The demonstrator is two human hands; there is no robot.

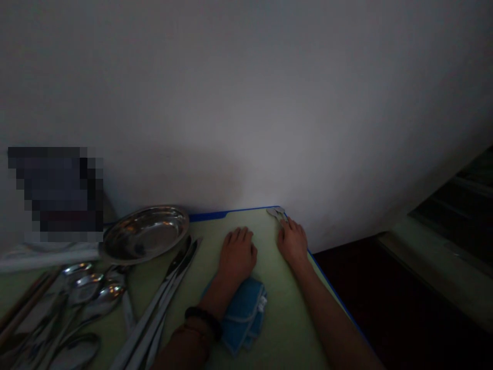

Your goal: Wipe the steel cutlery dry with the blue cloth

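Bench, approx. far R corner: R hand (293,240) at the small spoons (272,211), which lie nr the corner, heads toward the wall (269,103). Fingers bent over the handles; whether clamped on them or only resting, cannot tell, as the hand covers the contact. L hand (238,252) palm down on the bench (283,308), fingers extended, thumb apart, nothing visible in grasp; underside hidden. L forearm, w/ dark bracelet (202,316), passes over part of the blue cloth (242,321).

Other items, L side: oval metal dish (148,234) nr the wall; long knives (159,295) in a loose bundle, tips twd the dish; larger spoons (88,288) in a pile, partly blurred.

Risks noted:
1. Small spoons close to the blue edge (335,290). A sideways knock by R hand could, in my judgement, send one off; cause: little margin.
2. Handles masked by fingers; poss. only one spoon caught if grip is uneven.
3. Cloth partly under L forearm; a drag of the arm could shift it, cause friction.
4. Knives alongside L forearm; a careless sweep L could disturb the bundle, w/ poss. contact w/ a blade. Sharpness n/k.
5. Light poor; misjudged reach likelier.
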